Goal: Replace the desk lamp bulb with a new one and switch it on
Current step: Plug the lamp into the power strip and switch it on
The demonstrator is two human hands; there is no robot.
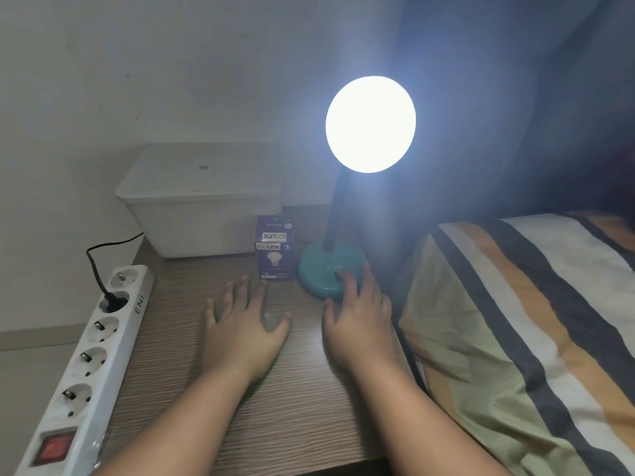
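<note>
The desk lamp stands at the back right of the wooden table [302,389], and its head [370,124] glows bright white toward me. A dark neck rises from the round teal base [321,269]. My right hand [359,324] rests at the base's front edge, with one fingertip on the dark switch in the base. Flat on the table to the left lies my left hand [242,329], fingers spread and holding nothing. A purple bulb box [275,249] stands upright just left of the base, beyond my left fingertips.
A white power strip [92,359] with a red switch lies along the table's left edge, one black plug in it. A white lidded plastic bin [202,201] sits at the back against the wall. A striped bed cover [532,338] borders the table's right side.
</note>
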